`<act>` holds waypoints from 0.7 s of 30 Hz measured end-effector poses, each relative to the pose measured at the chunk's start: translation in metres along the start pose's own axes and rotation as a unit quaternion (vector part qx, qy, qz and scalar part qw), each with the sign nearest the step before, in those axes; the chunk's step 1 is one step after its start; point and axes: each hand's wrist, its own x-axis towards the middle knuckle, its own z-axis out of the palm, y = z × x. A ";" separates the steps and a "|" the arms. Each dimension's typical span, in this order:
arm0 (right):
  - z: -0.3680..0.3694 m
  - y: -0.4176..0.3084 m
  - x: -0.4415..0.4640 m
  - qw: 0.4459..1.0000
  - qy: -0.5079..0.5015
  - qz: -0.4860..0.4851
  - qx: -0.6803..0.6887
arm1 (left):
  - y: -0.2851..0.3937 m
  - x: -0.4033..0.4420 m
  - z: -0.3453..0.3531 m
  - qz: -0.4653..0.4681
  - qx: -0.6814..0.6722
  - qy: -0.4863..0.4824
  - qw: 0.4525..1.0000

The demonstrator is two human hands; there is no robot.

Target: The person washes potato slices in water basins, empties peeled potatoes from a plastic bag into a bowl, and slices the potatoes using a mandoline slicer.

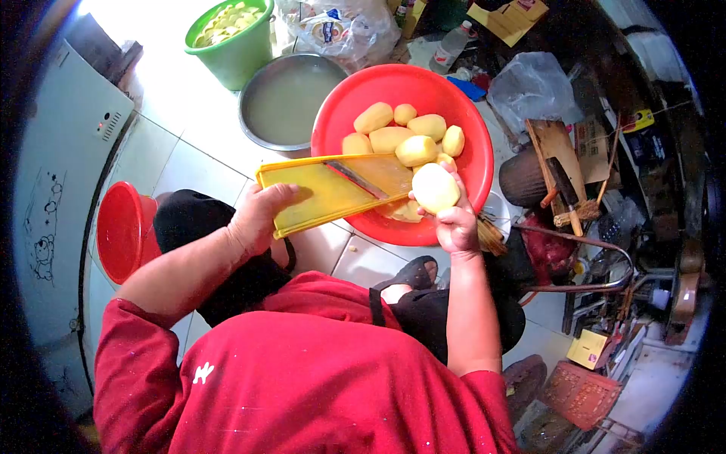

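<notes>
At the 9 o'clock side of the view's middle, the left hand point(261, 216) closes its thumb and fingers round the near end of a flat yellow plastic slicer point(321, 198) (its slanted metal blade point(355, 178) faces up). The slicer's far end reaches over a wide, round, red plastic basin point(478, 129), crossing the rim between 8 and 9 o'clock. Above the basin's 5 o'clock edge, the right hand point(457, 225) curls its fingers round a pale, rounded peeled potato point(435, 188), just beside the slicer; whether the two touch is hard to tell from this angle. Whole yellow peeled potatoes point(429, 126) lie inside the basin. At its 10 o'clock stands a round grey metal bowl point(243, 121) of cloudy liquid, with a green plastic bucket point(238, 66) of pale yellow pieces farther out.
</notes>
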 end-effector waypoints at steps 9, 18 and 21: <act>-0.005 0.003 -0.004 0.980 -0.001 0.104 0.170 | 0.023 0.035 -0.022 -0.098 -0.071 0.006 0.993; 0.005 0.019 0.017 0.989 0.100 0.027 -0.105 | 0.009 0.036 -0.006 0.025 -0.081 0.021 0.996; 0.032 0.017 0.029 0.956 0.099 -0.053 -0.273 | 0.011 0.035 -0.004 0.026 -0.075 0.014 0.997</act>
